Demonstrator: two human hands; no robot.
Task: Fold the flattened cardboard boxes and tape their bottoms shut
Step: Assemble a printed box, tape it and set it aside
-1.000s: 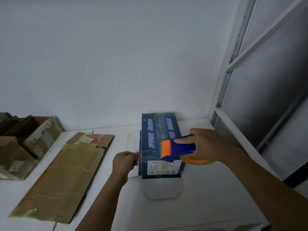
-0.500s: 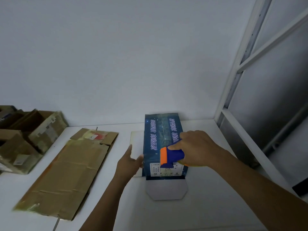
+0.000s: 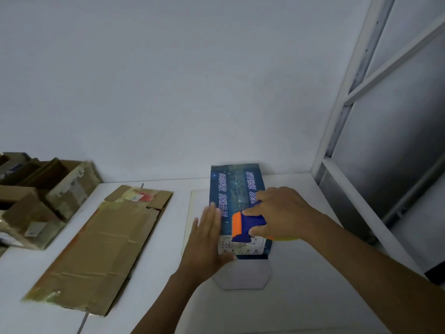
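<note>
A dark blue printed box (image 3: 237, 189) lies on the white table (image 3: 301, 297), with a pale flap sticking out toward me and another to its left. My right hand (image 3: 281, 210) grips a blue and orange tape dispenser (image 3: 245, 225) and holds it against the box's top face near the white label. My left hand (image 3: 207, 239) lies flat with straight fingers on the box's left edge. A flattened brown cardboard box (image 3: 101, 247) lies to the left on the table.
Several folded brown boxes (image 3: 41, 201) stand at the far left of the table. A white metal frame with grey panels (image 3: 361, 131) rises at the right. A plain wall closes the back.
My left hand let go of the side flap, opened and moved flat onto the box's left edge. The dispenser slid toward the box's near end.
</note>
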